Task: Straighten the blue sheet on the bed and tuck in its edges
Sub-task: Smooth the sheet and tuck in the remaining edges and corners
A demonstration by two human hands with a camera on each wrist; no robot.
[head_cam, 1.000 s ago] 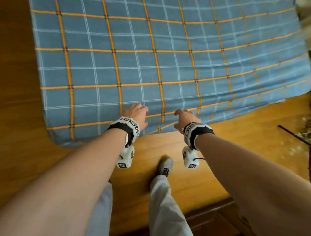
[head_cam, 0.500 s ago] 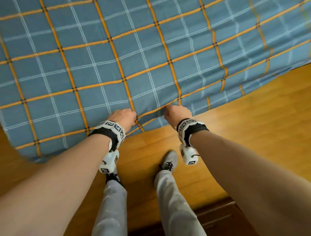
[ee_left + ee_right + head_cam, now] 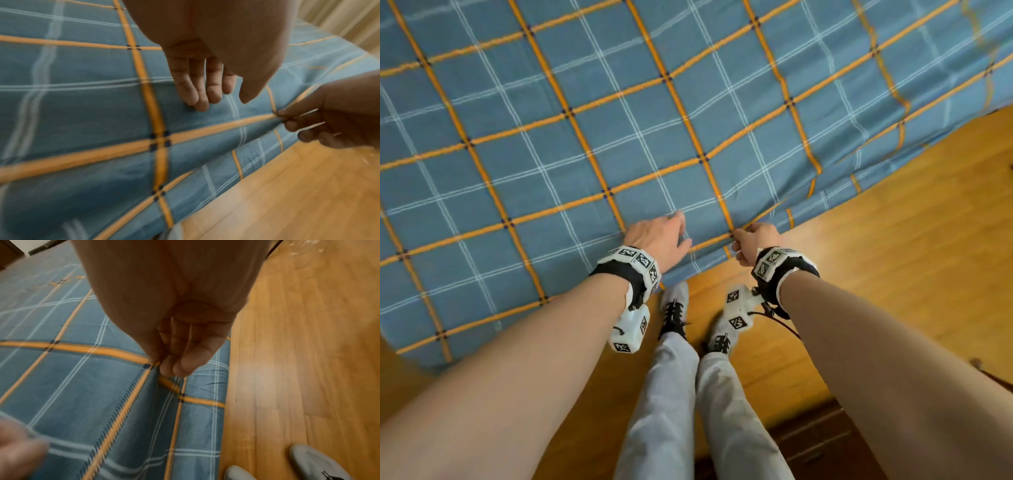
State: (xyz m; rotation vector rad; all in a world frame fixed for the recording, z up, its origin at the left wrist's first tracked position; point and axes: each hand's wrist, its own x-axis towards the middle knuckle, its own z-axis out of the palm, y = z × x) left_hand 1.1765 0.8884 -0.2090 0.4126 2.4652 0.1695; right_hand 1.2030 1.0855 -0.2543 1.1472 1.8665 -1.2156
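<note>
From the head view the blue sheet (image 3: 619, 130) lies spread over the bed, its near edge hanging above the wooden floor (image 3: 893, 274) just ahead of the person's grey shoes (image 3: 676, 301); the left hand (image 3: 659, 240) rests flat on the cloth near that edge, fingers straight, while the right hand (image 3: 755, 240) pinches a small fold where two orange stripes cross; from the left wrist view the left fingers (image 3: 197, 91) are loosely together with their tips touching the fabric, and the right hand (image 3: 329, 120) draws a ridge of cloth toward itself at the mattress edge; from the right wrist view thumb and fingers close on the sheet (image 3: 82, 386) right at the stripe crossing, the cloth puckering beneath, floor (image 3: 308, 353) beside it; the risk, as I judge it, is that such a narrow pinch slips or drags only a local crease, and if the flat left hand pins the cloth too firmly the pull could bunch fabric between the hands instead of smoothing it, leaving the overhang uneven for tucking
</note>
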